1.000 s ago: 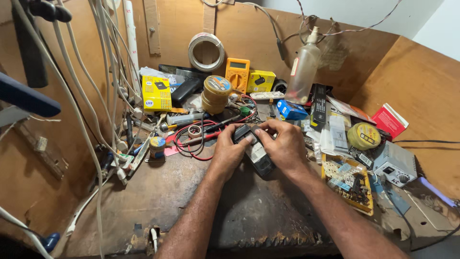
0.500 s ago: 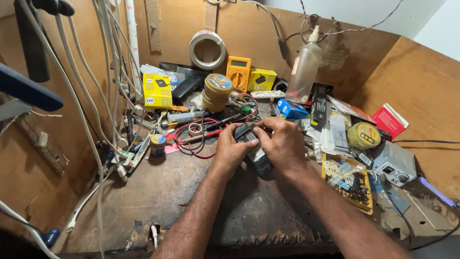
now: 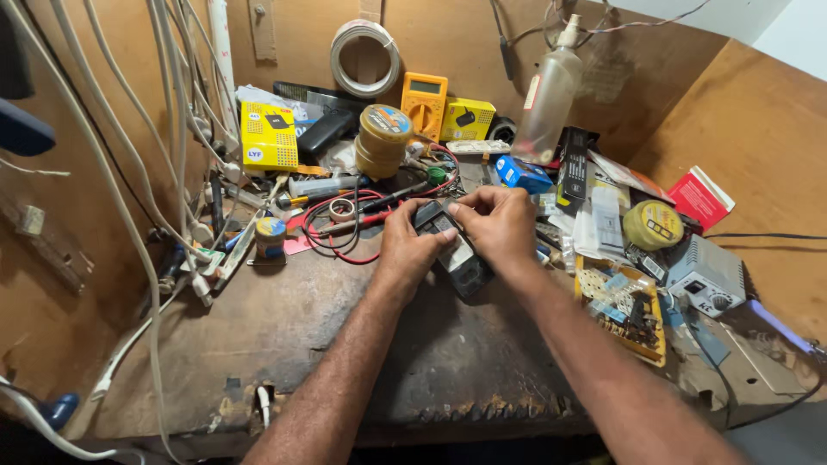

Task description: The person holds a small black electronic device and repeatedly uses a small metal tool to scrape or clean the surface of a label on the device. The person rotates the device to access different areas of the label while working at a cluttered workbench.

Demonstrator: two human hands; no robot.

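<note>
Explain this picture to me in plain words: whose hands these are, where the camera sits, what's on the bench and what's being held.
The camera is worn on a person's head and looks down, so both bare arms reaching in are that person's own. The left hand and right hand together grip a small dark flat device over a worn wooden bench. Behind them lies clutter: red and black test leads, an orange multimeter, a coil of white wire, a clear plastic bottle, a yellow box and a perforated circuit board. White cables hang at the left.
</note>
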